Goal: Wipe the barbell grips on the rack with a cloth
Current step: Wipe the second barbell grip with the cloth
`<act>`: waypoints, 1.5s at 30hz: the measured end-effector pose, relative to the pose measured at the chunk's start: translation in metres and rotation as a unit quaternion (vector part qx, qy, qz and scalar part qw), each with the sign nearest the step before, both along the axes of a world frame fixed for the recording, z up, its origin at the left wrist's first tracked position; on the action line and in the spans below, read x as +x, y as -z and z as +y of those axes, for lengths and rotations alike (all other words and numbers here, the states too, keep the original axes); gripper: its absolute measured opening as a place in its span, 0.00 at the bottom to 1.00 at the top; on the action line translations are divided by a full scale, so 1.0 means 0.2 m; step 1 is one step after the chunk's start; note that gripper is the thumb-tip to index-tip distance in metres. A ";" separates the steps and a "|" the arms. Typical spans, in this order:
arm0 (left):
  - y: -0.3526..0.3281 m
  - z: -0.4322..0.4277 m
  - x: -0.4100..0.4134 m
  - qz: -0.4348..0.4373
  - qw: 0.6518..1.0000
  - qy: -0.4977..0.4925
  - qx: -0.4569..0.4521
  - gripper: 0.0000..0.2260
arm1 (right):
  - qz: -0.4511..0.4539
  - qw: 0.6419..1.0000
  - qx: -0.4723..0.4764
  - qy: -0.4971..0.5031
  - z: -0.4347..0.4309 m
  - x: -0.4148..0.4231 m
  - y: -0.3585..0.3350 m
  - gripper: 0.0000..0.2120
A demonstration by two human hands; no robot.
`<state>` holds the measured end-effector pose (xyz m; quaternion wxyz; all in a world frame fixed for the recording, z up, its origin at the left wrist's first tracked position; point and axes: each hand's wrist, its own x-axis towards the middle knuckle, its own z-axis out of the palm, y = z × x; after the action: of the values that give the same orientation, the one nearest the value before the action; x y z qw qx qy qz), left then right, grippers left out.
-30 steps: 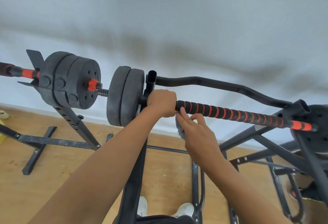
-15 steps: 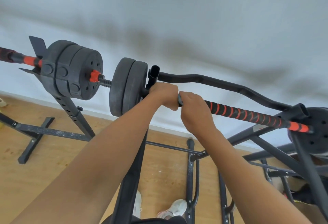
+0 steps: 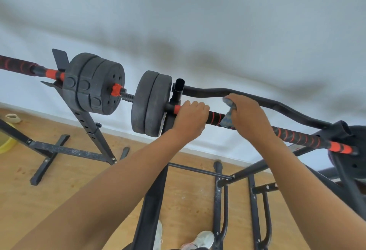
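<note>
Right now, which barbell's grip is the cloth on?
The nearer barbell, gripped by both hands; the right hand wraps the cloth around it. The far-left barbell is untouched.

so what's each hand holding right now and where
Left hand grips the barbell grip at its left end, beside the rack upright. Right hand holds the cloth wrapped round the grip.

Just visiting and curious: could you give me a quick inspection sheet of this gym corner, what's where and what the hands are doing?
Surface: wooden floor, bare boards by the racks.
Job's things: barbell lies on the rack; its black-and-red grip is wrapped by a cloth.
Clutter: yellow bowl at the left edge.
Hands: left hand grips the bar near the plates; right hand holds the cloth round the grip.
Cables: nothing seen.
Surroundings: white wall; second barbell on its own stand; shoes below.
</note>
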<state>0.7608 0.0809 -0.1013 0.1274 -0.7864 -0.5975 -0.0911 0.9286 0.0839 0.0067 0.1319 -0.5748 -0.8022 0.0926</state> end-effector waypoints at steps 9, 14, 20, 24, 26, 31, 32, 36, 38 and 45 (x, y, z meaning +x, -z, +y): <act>-0.13 0.04 0.06 0.012 0.993 -0.065 -0.099 0.14 | -0.073 0.995 -0.050 -0.049 -0.01 -0.08 0.23 0.08; -0.18 0.07 0.04 0.002 0.982 -0.063 -0.180 0.07 | -0.060 0.996 -0.007 -0.071 -0.07 -0.08 0.29 0.10; -0.25 0.19 -0.01 -0.127 0.838 -0.006 -0.530 0.18 | -0.037 0.995 0.014 -0.090 -0.25 -0.03 0.24 0.25; -0.24 0.09 0.00 -0.149 0.906 -0.003 -0.396 0.18 | -0.004 0.993 -0.093 -0.076 -0.19 -0.01 0.16 0.16; -0.20 -0.03 0.04 -0.081 0.970 -0.035 -0.224 0.18 | 0.001 0.993 -0.099 -0.066 -0.10 -0.01 0.14 0.10; -0.08 -0.12 0.10 -0.029 0.994 -0.067 -0.082 0.09 | -0.018 0.997 -0.047 -0.060 -0.11 -0.02 0.23 0.08; -0.09 -0.09 0.11 -0.022 0.993 -0.077 -0.087 0.07 | -0.026 0.997 -0.026 -0.064 -0.15 -0.02 0.26 0.09; -0.14 -0.03 0.11 0.011 0.990 -0.076 -0.121 0.09 | -0.027 0.998 0.020 -0.060 -0.23 -0.03 0.28 0.23; -0.17 0.02 0.09 -0.003 0.984 -0.069 -0.167 0.10 | -0.040 0.998 0.006 -0.047 -0.27 -0.05 0.27 0.29; -0.23 0.09 0.02 -0.092 0.959 -0.039 -0.266 0.12 | -0.024 0.996 -0.057 -0.070 -0.24 0.02 0.27 0.32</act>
<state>0.7651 0.0989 -0.0545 -0.1386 -0.7564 -0.6392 0.0047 0.9317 0.0353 -0.0474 0.0724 -0.5261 -0.8368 0.1333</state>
